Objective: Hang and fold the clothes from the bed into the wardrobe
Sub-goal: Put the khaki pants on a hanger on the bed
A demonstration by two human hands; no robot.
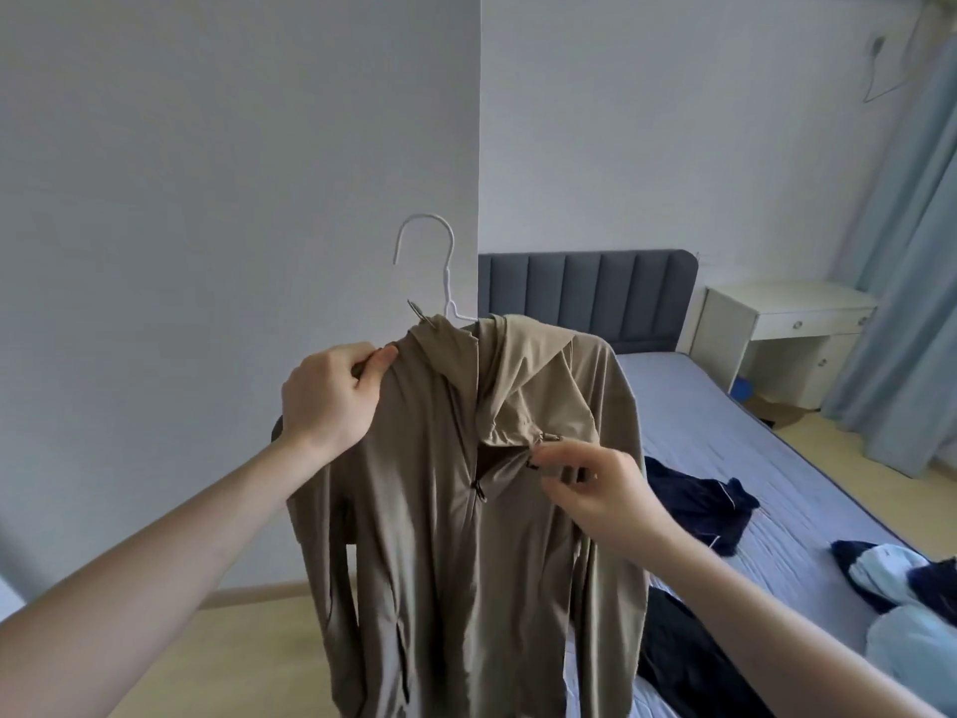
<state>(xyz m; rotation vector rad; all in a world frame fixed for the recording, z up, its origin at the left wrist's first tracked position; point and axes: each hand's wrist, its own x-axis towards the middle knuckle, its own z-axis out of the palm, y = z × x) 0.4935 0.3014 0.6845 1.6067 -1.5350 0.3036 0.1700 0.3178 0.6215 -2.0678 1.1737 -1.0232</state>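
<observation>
Holding the beige jacket (455, 510) already on its white hanger (445, 282), the left hand (331, 396) is pinching its shoulder while the right hand (595, 489) is pinching the hood cord, and dark clothes (699, 505) are still waiting on the bed (725, 427) at right.

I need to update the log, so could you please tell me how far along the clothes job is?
Done: the khaki hooded jacket is already on the white hanger.
In hand: the left hand grips the jacket's shoulder while the right hand pinches a toggle at the hood.
Left: hanging it up, as no wardrobe is in view, and the dark garments and light blue clothes on the bed.
</observation>
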